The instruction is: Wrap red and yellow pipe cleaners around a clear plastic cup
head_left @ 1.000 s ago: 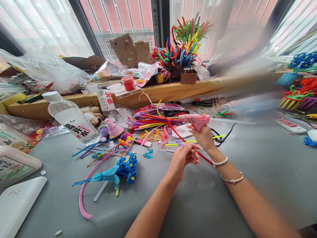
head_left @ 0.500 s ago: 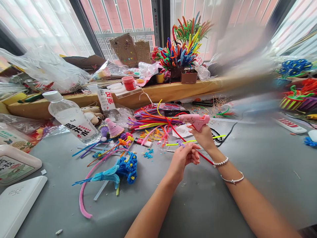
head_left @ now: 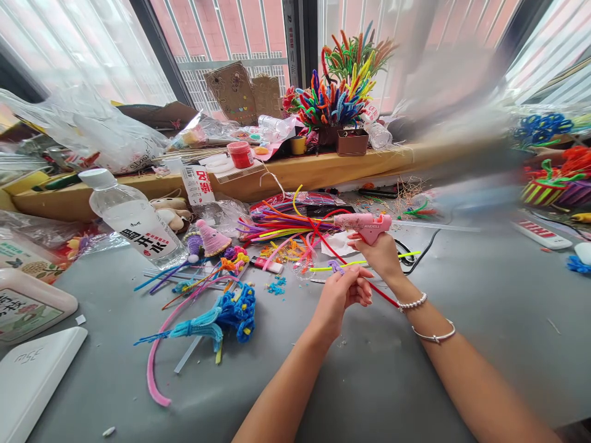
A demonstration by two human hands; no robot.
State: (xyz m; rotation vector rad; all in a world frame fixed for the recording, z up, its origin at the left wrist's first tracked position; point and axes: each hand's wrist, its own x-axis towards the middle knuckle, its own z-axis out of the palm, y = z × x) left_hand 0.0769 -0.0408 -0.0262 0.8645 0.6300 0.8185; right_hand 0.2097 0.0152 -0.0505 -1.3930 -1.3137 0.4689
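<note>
Over the middle of the grey worktop (head_left: 462, 320), the right hand (head_left: 381, 253) grips a pink glue gun (head_left: 364, 225), fingers clamped around its handle. The left hand (head_left: 339, 298) pinches a small purple pipe-cleaner piece (head_left: 335, 266), fingers together.

Barely any change. Right hand (head_left: 379, 253) with the pink glue gun (head_left: 364, 225) has crept a touch lower and toward the left hand (head_left: 341, 294), which hasn't visibly shifted against the red pipe cleaner (head_left: 378, 294). Blue pipe-cleaner flowers (head_left: 540, 128) at far right now sit lower than a second ago, nearer the striped basket (head_left: 541, 192); likely a small head-camera move, and that area is blurred.
</note>
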